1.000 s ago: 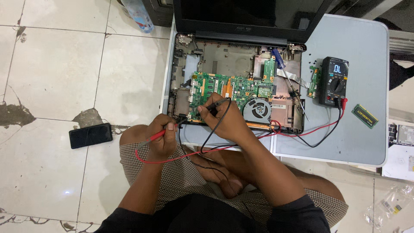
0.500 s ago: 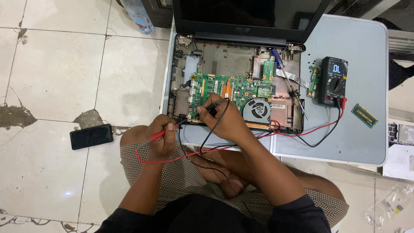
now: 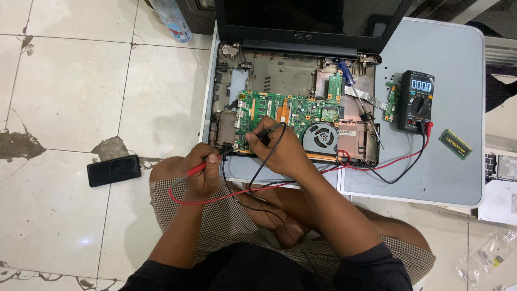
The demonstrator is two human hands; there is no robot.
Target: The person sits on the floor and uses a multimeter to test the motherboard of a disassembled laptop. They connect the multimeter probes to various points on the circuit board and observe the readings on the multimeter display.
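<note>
Pale floor tiles (image 3: 70, 81), cracked and patched grey at 9 o'clock, spread under a low grey table (image 3: 458, 178). 1 black phone (image 3: 113, 170) lies on them; a plastic bottle (image 3: 169, 20) stands at 11 o'clock.

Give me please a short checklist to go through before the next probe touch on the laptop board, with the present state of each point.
1. Red probe held in the left hand: ok.
2. Black probe held in the right hand, tip at the green board: ok.
3. Both leads plugged into the meter: ok, red and black plugs sit at its bottom.
4. Meter switched on with lit display: ok.
5. Dial set to the proper mode: cannot tell, too small.
6. Blue screwdriver lying loose inside the open laptop, beside the board: not ok, could touch contacts.
</note>
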